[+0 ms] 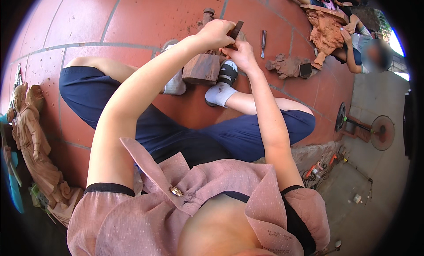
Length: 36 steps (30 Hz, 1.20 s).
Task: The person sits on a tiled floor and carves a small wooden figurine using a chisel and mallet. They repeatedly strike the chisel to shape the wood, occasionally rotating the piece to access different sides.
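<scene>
Both of my arms reach out over my crossed legs. My left hand point(215, 34) is closed around a short dark flat bar point(237, 29), whose kind I cannot make out. Just below and to the right, my right hand point(241, 55) pinches the bar's lower end, its fingertips partly hidden. Beneath the hands, a reddish-brown wood block point(202, 69) stands between my feet, its upper part covered by my left forearm. Past my left hand rises a small carved wooden top point(208, 14). A chisel point(263, 43) with a dark handle lies on the tiles to the right.
Right of my feet lie a rough carved wood piece point(285, 65) and a dark phone-like rectangle point(305, 70). A person point(353, 39) handles a large carving point(326, 33) at the upper right. A carved wooden figure point(33, 141) is at left; a fan point(382, 132) and power tools point(314, 171) are at right.
</scene>
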Motion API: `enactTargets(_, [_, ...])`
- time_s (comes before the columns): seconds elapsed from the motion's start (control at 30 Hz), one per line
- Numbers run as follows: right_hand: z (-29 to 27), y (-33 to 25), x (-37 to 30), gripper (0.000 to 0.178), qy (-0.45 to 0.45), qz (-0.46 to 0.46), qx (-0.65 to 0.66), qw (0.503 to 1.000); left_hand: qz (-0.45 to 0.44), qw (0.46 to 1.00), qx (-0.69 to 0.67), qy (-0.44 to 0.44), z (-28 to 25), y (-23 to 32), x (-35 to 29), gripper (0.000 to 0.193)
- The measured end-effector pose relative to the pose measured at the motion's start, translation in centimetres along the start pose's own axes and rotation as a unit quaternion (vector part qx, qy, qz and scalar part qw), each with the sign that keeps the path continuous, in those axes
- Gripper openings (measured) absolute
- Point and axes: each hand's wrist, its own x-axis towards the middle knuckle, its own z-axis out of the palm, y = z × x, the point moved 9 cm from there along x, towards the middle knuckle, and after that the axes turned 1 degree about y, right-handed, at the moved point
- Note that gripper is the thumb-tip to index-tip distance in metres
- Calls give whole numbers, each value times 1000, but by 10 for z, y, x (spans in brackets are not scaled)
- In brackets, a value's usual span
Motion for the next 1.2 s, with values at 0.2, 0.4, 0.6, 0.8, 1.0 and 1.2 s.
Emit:
enactTargets(0.2, [26, 47, -5, 24, -23, -27, 31, 999, -159, 970, -121, -140, 52, -58, -1, 20])
enactTargets(0.4, [19, 27, 4, 24, 43, -34, -18, 998, -114, 986, -91, -80, 41, -58, 14, 19])
enactTargets(0.6, [33, 43, 1, 28, -36, -16, -29, 999, -157, 942, -215, -204, 74, -78, -6, 18])
enactTargets(0.8, [22, 37, 9, 24, 56, -47, 52, 996, -117, 973, -93, -175, 54, -59, 19, 19])
enactTargets(1.0, [26, 27, -7, 23, -13, -34, -16, 999, -145, 959, -194, -146, 67, -76, -5, 17])
enactTargets(1.2, [25, 62, 24, 25, 22, 12, -58, 998, -100, 978, -142, -113, 41, -61, 8, 16])
